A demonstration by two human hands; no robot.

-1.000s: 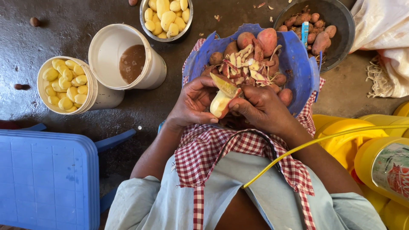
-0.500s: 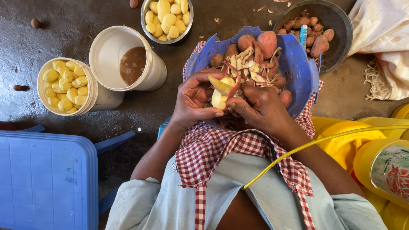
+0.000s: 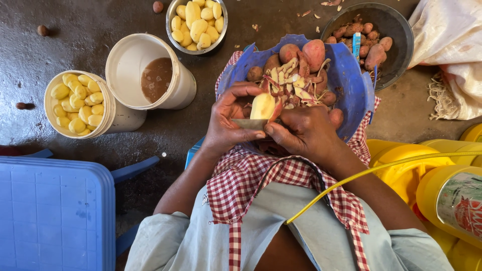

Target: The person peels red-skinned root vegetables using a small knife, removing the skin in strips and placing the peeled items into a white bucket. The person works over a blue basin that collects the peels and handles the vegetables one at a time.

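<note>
Centre frame: left hand clamps half-peeled potato, right hand grips knife blade. Keep cuts shallow, peels falling into blue basin.

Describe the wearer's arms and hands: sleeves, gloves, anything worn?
Both hands bare: left hand, right hand; no gloves, no rings or watch visible. Forearms bare; pale grey-blue short sleeves end near the elbows. A red-and-white checked apron covers the lap. A yellow cable crosses over the right arm.

A pale, mostly peeled potato stands upright above a flat knife blade.
</note>
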